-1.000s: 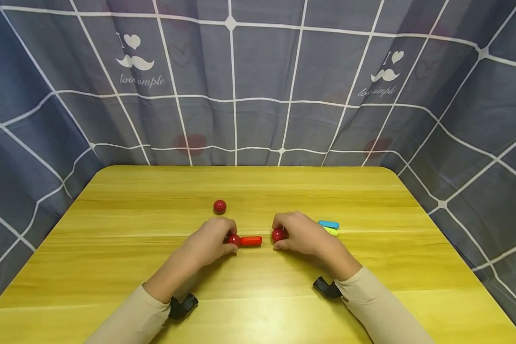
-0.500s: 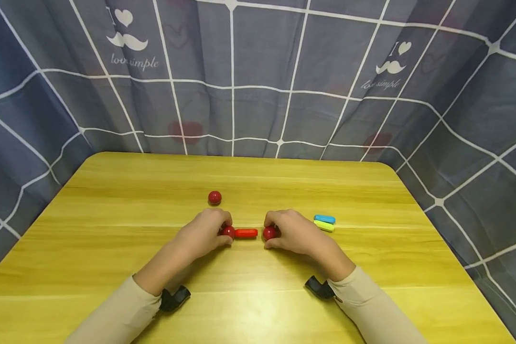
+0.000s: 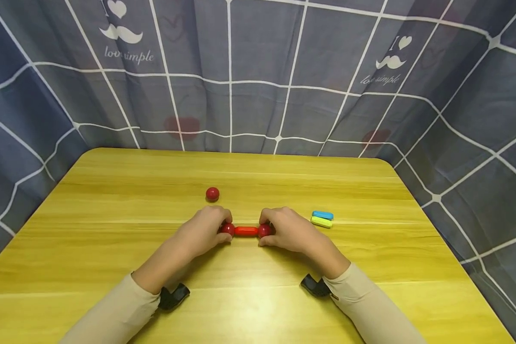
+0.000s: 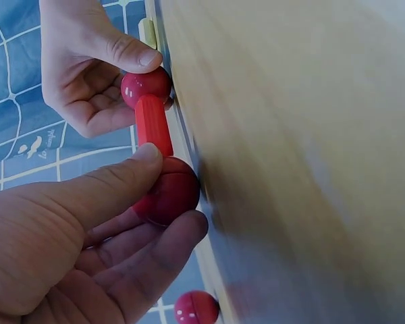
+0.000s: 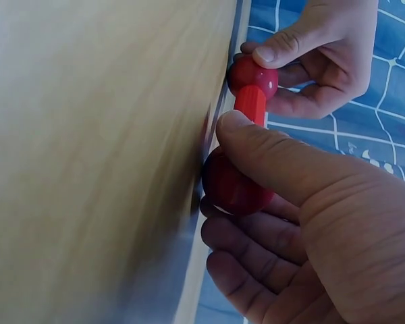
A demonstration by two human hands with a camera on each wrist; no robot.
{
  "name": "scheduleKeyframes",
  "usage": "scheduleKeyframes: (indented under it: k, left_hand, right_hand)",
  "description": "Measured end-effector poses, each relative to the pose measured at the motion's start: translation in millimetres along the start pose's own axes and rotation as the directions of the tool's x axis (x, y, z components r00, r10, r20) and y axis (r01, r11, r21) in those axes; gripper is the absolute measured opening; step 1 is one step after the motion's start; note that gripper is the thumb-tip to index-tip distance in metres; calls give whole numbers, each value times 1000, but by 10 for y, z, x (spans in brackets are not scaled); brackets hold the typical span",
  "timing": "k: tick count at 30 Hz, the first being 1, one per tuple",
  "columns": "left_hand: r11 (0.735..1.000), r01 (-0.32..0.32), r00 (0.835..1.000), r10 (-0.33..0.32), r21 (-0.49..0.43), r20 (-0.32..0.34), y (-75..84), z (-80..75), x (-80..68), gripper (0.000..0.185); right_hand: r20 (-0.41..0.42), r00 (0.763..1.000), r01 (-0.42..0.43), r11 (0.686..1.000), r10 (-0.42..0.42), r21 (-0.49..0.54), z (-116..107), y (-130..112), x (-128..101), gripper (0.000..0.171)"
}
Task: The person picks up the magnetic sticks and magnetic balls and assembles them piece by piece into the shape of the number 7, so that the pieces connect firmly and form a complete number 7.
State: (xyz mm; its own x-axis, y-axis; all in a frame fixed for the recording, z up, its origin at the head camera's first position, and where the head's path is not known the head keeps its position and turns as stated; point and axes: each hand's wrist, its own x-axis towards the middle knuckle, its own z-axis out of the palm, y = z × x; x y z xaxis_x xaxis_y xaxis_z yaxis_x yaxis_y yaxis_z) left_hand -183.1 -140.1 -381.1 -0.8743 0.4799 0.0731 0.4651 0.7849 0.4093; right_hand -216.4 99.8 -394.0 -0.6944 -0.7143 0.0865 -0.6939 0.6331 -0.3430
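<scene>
My left hand (image 3: 204,230) pinches a dark red ball (image 4: 172,192) between thumb and fingers. Across from it, my right hand (image 3: 287,230) grips a second red ball (image 5: 236,182) the same way. Between the two balls lies a bright red ribbed stick (image 3: 246,231), level and low over the table. Its left end meets the left ball, and its right end meets the right ball, so the three form a dumbbell shape. Part of each ball is hidden by the fingers.
A third red ball (image 3: 212,194) sits on the wooden table (image 3: 163,177), beyond the left hand. Right of the right hand, a blue stick (image 3: 323,215) and a yellow-green stick (image 3: 321,222) lie side by side. A grey checked curtain (image 3: 258,62) hangs behind the table.
My right hand has moved left with its ball, closing the gap to the red stick's right end. The left hand keeps its hold. The head view has tilted slightly down.
</scene>
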Motion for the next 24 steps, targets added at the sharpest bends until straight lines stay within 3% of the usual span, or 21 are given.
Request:
scheduleKeyframes:
  k: [17,21,24]
  left_hand:
    - [1000,-12,1000,12,7,-5,61,7,75,24]
    - [1000,-5,1000,5,3,6,53,15,52,23]
    - [1000,8,1000,-8,1,9,42,18,29,23]
  right_hand:
    - [19,999,-46,999,46,-2,-118,50,-51,43]
    - [30,999,-39,999,38,13,-262,140,-108,44]
    - [25,998,-53,999,53,-9,-439,261,-172,34]
